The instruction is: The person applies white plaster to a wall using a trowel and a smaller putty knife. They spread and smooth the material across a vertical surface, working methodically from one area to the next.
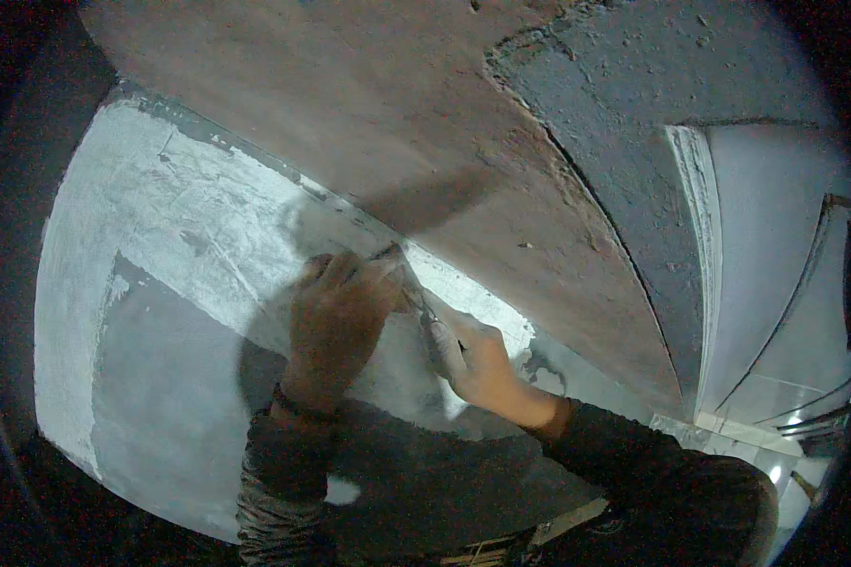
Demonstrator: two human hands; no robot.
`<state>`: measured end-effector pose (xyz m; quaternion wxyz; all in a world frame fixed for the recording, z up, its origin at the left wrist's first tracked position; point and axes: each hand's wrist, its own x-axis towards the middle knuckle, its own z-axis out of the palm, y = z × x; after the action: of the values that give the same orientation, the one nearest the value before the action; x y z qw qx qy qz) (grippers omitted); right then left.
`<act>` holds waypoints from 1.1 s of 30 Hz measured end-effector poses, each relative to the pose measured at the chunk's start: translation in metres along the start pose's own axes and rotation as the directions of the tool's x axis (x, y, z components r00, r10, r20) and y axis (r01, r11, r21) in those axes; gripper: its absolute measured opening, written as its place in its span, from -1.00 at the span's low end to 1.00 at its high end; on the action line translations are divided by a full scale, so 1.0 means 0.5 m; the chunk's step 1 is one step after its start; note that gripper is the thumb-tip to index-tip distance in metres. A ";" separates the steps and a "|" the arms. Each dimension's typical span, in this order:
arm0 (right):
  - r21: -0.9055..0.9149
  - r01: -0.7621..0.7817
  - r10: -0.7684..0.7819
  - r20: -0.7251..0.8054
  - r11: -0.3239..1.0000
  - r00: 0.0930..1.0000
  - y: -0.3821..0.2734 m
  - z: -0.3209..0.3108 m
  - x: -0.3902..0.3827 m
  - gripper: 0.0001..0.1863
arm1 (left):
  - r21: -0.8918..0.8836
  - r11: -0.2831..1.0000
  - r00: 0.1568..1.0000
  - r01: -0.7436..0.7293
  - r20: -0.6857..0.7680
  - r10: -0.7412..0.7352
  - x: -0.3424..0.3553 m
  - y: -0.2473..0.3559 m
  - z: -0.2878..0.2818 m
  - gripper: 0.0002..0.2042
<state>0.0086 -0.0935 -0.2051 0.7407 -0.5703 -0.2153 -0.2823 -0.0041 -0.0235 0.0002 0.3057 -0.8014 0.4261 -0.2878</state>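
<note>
My right hand (487,364) is closed around a putty knife (442,345); its slim grey handle runs up and left toward my other hand. My left hand (336,307) is closed too, fingers bent together beside the blade end. What those fingers hold, if anything, is hidden. Both hands work close to the seam where the patchy white-plastered surface (213,213) meets a brownish rough surface (369,94). Bright white plaster (487,307) shows along that seam beyond my right hand.
A smooth grey patch (175,364) lies left of my left forearm. Rough grey render (662,71) borders the brownish surface at upper right. Farther right are a pale panel (766,246) with a raised white edge and dark cables (785,321). My arms cast shadows across the plaster.
</note>
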 end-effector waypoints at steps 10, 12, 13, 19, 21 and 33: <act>0.051 0.090 -0.089 -0.026 0.995 0.996 0.003 -0.006 0.015 -0.53 | 0.075 0.994 0.996 0.084 -0.027 -0.082 -0.002 -0.011 -0.005 -0.93; -0.030 0.071 -0.071 -0.005 0.997 0.997 0.006 -0.016 0.004 -0.53 | 0.055 0.998 0.999 0.035 0.019 -0.036 -0.008 -0.001 -0.001 -0.94; -0.068 0.060 -0.059 0.006 0.996 0.998 0.007 -0.025 -0.007 -0.53 | 0.049 0.999 0.999 0.008 0.041 -0.010 -0.008 0.005 0.003 -0.94; -0.039 0.026 -0.024 0.051 0.999 0.998 0.040 -0.073 -0.056 -0.56 | 0.064 0.996 0.989 -0.062 0.135 0.053 0.000 0.028 0.000 -0.93; -0.110 0.075 -0.070 0.051 0.991 0.996 0.054 -0.093 -0.066 -0.55 | 0.149 0.988 0.999 0.026 0.040 -0.032 0.009 0.008 -0.016 -0.92; -0.667 -0.315 0.644 0.326 0.676 0.692 0.061 -0.428 -0.424 -0.65 | 0.071 0.892 0.845 0.446 -0.361 -0.394 0.018 -0.102 -0.096 -0.56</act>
<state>-0.1302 -0.2579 -0.4180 0.4951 -0.8532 -0.1551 0.0541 -0.0087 -0.0200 0.0704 0.2180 -0.7881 0.2626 -0.5122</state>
